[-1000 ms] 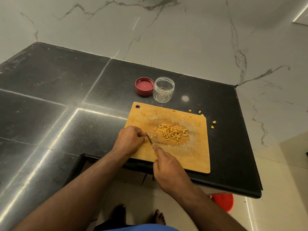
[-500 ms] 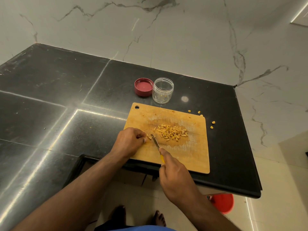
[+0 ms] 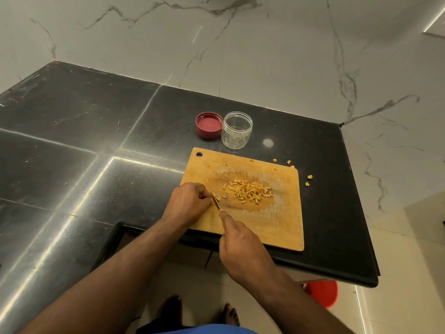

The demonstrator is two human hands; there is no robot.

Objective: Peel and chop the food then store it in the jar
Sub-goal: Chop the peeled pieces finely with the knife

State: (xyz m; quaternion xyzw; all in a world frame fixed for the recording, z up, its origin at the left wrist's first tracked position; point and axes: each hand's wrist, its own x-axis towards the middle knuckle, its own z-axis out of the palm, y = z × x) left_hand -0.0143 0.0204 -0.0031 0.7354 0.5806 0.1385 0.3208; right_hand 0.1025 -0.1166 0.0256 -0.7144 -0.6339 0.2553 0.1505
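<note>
Pinching a last stub of food (hidden under the fingers) is the left hand [image 3: 190, 201]; the right hand [image 3: 243, 244] grips the knife [image 3: 216, 201], blade just beside that pinch. Past the blade, chopped pieces [image 3: 250, 192] lie heaped on the cutting board [image 3: 277, 227]. Beyond, well apart, the open jar [image 3: 236, 130] and lid [image 3: 208, 124]. Pieces judged light, firm, scatter-prone: scoop them, don't pinch

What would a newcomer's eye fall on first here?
The two hands at the wooden cutting board: the right hand works a small knife beside the left hand, with a pile of yellow chopped pieces mid-board. Behind the board stand an open clear jar and its red lid, side by side.
</note>
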